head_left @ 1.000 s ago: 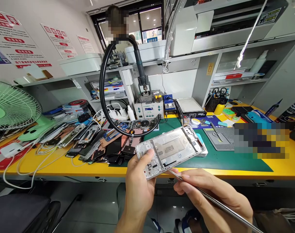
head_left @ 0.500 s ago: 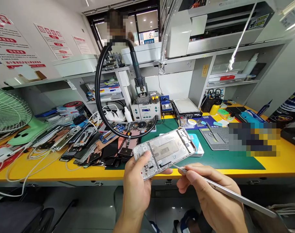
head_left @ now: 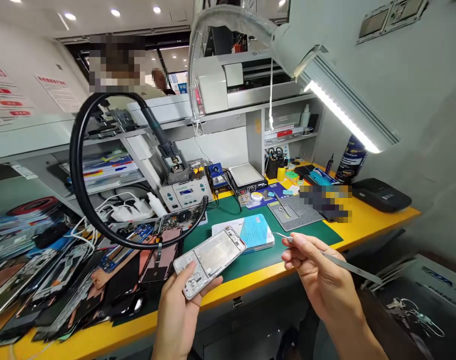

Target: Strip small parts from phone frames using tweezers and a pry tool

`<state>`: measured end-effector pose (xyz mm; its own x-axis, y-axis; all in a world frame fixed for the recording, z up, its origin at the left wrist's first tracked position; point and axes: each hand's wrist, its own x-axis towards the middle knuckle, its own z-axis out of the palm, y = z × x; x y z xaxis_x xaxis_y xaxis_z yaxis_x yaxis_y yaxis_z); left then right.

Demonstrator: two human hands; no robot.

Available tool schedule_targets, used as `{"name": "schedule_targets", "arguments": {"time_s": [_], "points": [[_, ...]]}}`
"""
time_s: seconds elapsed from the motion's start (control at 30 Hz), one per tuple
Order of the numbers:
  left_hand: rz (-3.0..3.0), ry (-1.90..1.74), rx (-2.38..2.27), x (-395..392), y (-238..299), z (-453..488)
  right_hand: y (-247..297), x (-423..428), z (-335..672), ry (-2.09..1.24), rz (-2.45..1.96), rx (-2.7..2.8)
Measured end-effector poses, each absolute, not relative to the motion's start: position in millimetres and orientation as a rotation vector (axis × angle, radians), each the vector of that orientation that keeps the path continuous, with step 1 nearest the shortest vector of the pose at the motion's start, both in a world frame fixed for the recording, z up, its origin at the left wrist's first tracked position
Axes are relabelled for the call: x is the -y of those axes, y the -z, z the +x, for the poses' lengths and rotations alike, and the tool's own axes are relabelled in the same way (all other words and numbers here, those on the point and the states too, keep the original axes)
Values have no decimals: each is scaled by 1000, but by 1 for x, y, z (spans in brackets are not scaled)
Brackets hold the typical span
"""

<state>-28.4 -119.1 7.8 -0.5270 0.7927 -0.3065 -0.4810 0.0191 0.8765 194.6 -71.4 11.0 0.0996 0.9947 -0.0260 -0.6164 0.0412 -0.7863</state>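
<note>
My left hand [head_left: 183, 295] grips a silver phone frame [head_left: 218, 254] by its lower end, thumb on top and fingers underneath. Its bare metal inside faces up, tilted toward me. In my right hand [head_left: 320, 277] is a pair of metal tweezers [head_left: 350, 269], pinched near the thin tip. That tip points left and stands apart from the frame, near the corner of a white and blue pack [head_left: 256, 232]. The pack lies on the green mat [head_left: 246, 267] behind the phone frame, which partly hides it.
Phone parts [head_left: 81, 285] are heaped at the left. A hot-air station [head_left: 185, 195] with a looping black hose [head_left: 76, 175] stands behind. A grey perforated plate [head_left: 295, 212] lies on the mat at right. A lit lamp [head_left: 344, 110] hangs above; people, blurred, are beyond the shelf.
My view has turned to the right, bringing the lamp in. The tweezers' tip has left the edge of the phone frame and moved right. Both hands keep their hold.
</note>
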Motion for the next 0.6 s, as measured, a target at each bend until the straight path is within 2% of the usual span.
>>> {"name": "schedule_targets", "arguments": {"time_s": [0.37,0.6], "points": [[431,-1416,-1290,69,10,-20,-8,73,205,-1444,-799,586],[769,-1162,-1360,52,10,-22,-5,71,203,-1513,-797,540]]}}
